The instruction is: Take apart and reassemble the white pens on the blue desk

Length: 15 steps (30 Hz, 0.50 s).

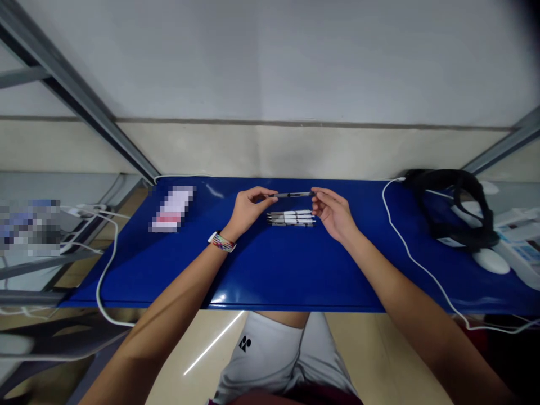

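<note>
A slim, dark and clear pen (294,194) is stretched level between my two hands over the blue table. My left hand (252,207) pinches its left end, where a pointed tip shows by the thumb. At the opposite end, my right hand (332,210) grips the pen between thumb and fingers. Just below it, several pens (291,217) lie side by side in a row, tips to the left. Most have white barrels with dark grips; the nearest one looks grey and clear. The right fingers hover close to the row's right end.
On the blue table (291,275), a blurred-out phone-like item (174,209) lies left. A black headset (458,211) and a white rounded device (490,261) sit at the right. White cables (400,230) run along both sides. Metal frame posts (88,93) flank the table; a wall stands behind.
</note>
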Tool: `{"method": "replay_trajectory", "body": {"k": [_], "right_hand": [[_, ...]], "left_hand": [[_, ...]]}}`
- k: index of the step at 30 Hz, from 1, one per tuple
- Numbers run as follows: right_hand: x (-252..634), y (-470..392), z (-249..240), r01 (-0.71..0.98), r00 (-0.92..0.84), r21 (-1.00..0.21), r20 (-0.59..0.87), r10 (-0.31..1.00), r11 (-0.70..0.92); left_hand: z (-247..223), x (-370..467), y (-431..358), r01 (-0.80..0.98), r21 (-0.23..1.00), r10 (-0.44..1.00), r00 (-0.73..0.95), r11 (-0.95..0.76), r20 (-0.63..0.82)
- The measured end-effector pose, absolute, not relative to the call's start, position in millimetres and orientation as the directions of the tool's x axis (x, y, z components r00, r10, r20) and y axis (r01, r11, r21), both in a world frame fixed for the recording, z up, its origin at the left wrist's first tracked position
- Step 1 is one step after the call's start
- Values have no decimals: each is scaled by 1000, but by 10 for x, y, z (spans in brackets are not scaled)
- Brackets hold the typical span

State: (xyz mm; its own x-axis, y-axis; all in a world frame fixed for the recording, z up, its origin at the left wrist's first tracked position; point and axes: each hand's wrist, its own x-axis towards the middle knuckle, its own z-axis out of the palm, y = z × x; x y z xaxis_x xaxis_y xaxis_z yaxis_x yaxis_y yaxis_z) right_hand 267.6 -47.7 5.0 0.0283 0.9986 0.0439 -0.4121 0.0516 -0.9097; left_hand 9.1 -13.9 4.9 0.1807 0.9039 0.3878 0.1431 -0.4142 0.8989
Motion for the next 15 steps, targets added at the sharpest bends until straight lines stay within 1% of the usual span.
{"method": "replay_trajectory", "body": {"k": [3, 6, 9, 12, 15], "right_hand": [[2663, -466, 5, -315, 88, -944, 75, 993, 100], [2652, -448, -51, -216, 156, -969, 85, 984, 118], [2665, -421, -117, -108, 166, -985, 119, 979, 138], [2701, -394, -182, 58, 156, -971, 236, 959, 230], [2742, -381, -224, 284, 102, -892, 392, 914, 351]], "left_hand": [[43, 81, -150, 207, 861, 882, 192, -465, 430], [31, 79, -157, 242, 838, 869, 221, -489, 444], [27, 77, -155, 309, 794, 850, 255, -524, 462], [19, 67, -140, 389, 744, 840, 267, -543, 473], [-9, 50, -112, 420, 731, 843, 282, -538, 458]]}}
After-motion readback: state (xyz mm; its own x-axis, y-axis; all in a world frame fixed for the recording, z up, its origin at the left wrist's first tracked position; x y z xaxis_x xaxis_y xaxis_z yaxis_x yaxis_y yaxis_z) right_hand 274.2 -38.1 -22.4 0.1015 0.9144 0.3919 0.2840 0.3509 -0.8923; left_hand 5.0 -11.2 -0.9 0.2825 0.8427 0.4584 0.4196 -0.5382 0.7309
